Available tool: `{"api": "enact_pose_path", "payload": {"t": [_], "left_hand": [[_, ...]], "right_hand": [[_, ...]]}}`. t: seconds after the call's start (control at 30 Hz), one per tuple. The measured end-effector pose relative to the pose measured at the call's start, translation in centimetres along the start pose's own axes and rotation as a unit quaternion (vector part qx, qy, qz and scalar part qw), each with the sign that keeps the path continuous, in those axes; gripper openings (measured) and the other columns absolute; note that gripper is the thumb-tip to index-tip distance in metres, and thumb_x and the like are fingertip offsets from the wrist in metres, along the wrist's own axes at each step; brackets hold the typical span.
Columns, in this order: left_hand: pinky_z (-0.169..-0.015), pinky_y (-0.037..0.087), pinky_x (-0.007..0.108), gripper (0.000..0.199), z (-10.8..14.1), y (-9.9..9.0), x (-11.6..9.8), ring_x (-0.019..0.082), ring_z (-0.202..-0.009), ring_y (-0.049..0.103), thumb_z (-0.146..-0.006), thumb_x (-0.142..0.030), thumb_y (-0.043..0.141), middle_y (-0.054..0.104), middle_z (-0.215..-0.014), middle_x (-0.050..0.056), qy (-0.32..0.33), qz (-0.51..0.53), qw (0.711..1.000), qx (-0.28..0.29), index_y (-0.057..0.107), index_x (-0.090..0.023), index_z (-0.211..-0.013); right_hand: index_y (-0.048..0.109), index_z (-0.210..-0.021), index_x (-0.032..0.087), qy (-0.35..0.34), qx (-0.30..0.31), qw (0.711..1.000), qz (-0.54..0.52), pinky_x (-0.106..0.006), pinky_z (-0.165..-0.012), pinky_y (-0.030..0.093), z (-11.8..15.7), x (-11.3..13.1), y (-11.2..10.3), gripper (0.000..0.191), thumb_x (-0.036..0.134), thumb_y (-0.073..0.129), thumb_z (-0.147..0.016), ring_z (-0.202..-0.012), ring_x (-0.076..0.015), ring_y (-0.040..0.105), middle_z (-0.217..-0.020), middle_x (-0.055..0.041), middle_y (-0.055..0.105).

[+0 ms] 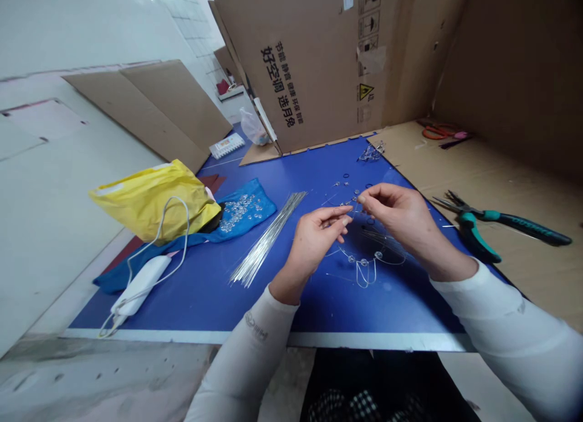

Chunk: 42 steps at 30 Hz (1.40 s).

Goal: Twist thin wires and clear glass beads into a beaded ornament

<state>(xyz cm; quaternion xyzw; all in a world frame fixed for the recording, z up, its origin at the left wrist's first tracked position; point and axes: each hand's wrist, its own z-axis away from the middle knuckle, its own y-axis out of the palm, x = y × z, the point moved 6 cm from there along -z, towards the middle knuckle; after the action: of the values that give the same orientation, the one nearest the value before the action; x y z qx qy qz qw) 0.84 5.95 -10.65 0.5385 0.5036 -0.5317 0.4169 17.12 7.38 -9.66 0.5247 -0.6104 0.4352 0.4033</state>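
Cardboard panels [291, 64] walled the blue bench [191, 294]; the left hand [316, 243] and right hand [396, 218], close together, pinched fine wire [350, 212] above a part-formed beaded wire loop [364, 264], with loose beads [239, 212] and straight wires [266, 240] still unused.

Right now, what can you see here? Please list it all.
blue work board: one, blue, centre.
silver wires: one bundle, silver, on the board.
wire-and-bead piece: one, silver and clear, on the board.
blue cloth: one, blue, left of the wires.
beads: many, clear, on the cloth.
plastic bag: one, yellow, far left.
adapter: one, white, lower left.
pliers: one pair, teal-handled, right.
scissors: one pair, red-handled, far back right.
cardboard box: one, brown, behind.
left hand: one, above the piece.
right hand: one, above the piece.
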Motion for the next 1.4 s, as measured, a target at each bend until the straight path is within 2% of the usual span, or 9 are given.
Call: {"api": "enact_pose_path", "payload": {"t": [0.2,0.37,0.5,0.73,1.0,1.17,1.4], "left_hand": [[-0.057,0.049,0.021,0.028,0.0,0.1,0.0,0.011,-0.068,0.061,-0.082,-0.023,0.070,0.073,-0.087,0.007,0.041,-0.053,0.998,-0.005,0.075,-0.015,-0.108],[-0.068,0.052,0.022,0.021,0.5,0.1,-1.2,0.012,-0.075,0.066,-0.080,-0.015,0.070,0.073,-0.086,0.005,0.103,-0.128,0.986,-0.033,0.073,-0.015,-0.101],[-0.067,0.051,0.023,0.019,0.7,0.2,-1.7,0.012,-0.073,0.066,-0.082,-0.013,0.067,0.073,-0.084,0.005,0.127,-0.179,0.974,-0.052,0.072,-0.015,-0.100],[-0.066,0.052,0.025,0.014,0.5,-0.1,-1.0,0.014,-0.074,0.067,-0.084,-0.018,0.068,0.073,-0.083,0.005,0.113,-0.165,0.977,-0.069,0.073,-0.016,-0.096],[-0.060,0.051,0.023,0.019,0.1,-0.1,-0.5,0.012,-0.068,0.065,-0.086,-0.019,0.065,0.075,-0.088,0.007,0.093,-0.126,0.987,-0.039,0.075,-0.017,-0.102],[-0.054,0.047,0.021,0.021,0.1,-0.4,-0.5,0.008,-0.058,0.059,-0.089,-0.025,0.064,0.075,-0.090,0.007,0.078,-0.101,0.992,-0.023,0.078,-0.017,-0.103],[-0.051,0.046,0.021,0.025,0.1,-0.3,0.0,0.008,-0.055,0.056,-0.092,-0.036,0.061,0.072,-0.080,0.006,0.057,-0.070,0.996,-0.019,0.075,-0.014,-0.088]], "right_hand": [[0.063,-0.072,0.020,-0.005,0.002,1.000,0.002,-0.029,-0.060,0.039,0.1,0.3,0.1,0.022,0.040,0.067,-0.079,-0.061,-0.0140,0.051,-0.066,0.0000,0.060],[0.064,-0.073,0.020,-0.007,0.007,1.000,-0.001,-0.029,-0.061,0.040,0.2,0.4,0.3,0.022,0.040,0.067,-0.080,-0.061,-0.0141,0.051,-0.067,-0.0003,0.061],[0.066,-0.074,0.020,-0.012,0.016,1.000,0.011,-0.029,-0.061,0.041,0.2,0.4,0.3,0.023,0.041,0.067,-0.081,-0.061,-0.0147,0.053,-0.068,-0.0009,0.063],[0.069,-0.077,0.020,-0.068,0.030,0.995,0.066,-0.032,-0.067,0.045,0.2,0.8,0.4,0.015,0.033,0.065,-0.081,-0.068,-0.0178,0.061,-0.074,-0.0036,0.071],[0.071,-0.077,0.020,-0.091,0.016,0.987,0.129,-0.032,-0.067,0.046,0.2,0.9,0.2,0.014,0.030,0.063,-0.082,-0.067,-0.0187,0.064,-0.074,-0.0038,0.073],[0.071,-0.078,0.019,-0.090,0.004,0.987,0.136,-0.031,-0.065,0.045,0.1,0.8,0.0,0.014,0.030,0.063,-0.083,-0.066,-0.0181,0.063,-0.072,-0.0037,0.072],[0.069,-0.076,0.020,-0.053,0.027,0.995,0.080,-0.031,-0.063,0.044,0.0,0.2,0.3,0.018,0.036,0.065,-0.082,-0.064,-0.0173,0.060,-0.072,-0.0032,0.070]]}}
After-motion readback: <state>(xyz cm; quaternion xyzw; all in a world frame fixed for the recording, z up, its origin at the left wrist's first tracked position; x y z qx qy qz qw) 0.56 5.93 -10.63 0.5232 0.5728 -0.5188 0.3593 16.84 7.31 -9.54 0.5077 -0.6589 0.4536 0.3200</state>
